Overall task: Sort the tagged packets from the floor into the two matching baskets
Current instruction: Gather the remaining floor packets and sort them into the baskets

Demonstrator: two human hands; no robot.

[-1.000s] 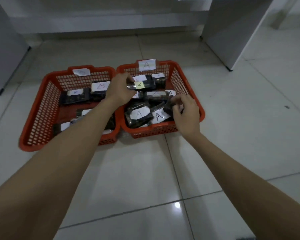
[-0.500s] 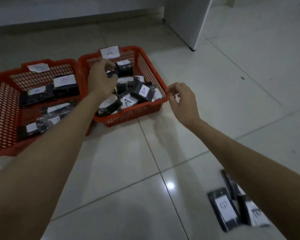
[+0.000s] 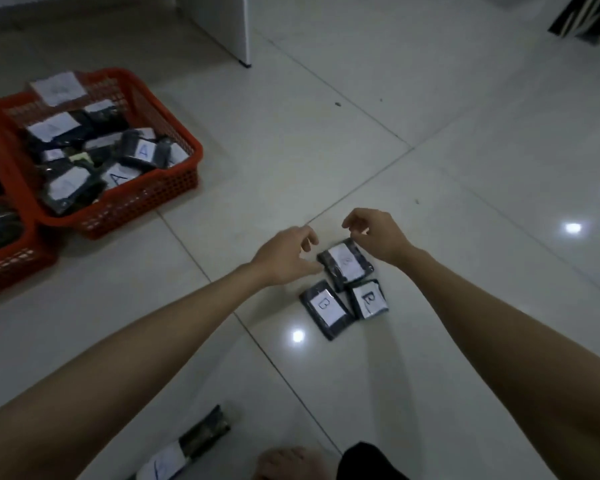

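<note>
Second basket (image 3: 4,258) cut by left edge, only a corner and dark contents visible, its tag out of view. Tag on first basket (image 3: 58,88) rim too blurred to read. Several packet labels inside it unreadable. Top packet (image 3: 345,265) of floor cluster: letter on label smeared, cannot tell; right hand (image 3: 378,237) covers its far corner. Bottom packet (image 3: 184,448) cut by lower edge, label mark partial. Striped object (image 3: 582,15) top right cropped, unidentifiable. Foot (image 3: 288,462) at bottom edge cut off.
</note>
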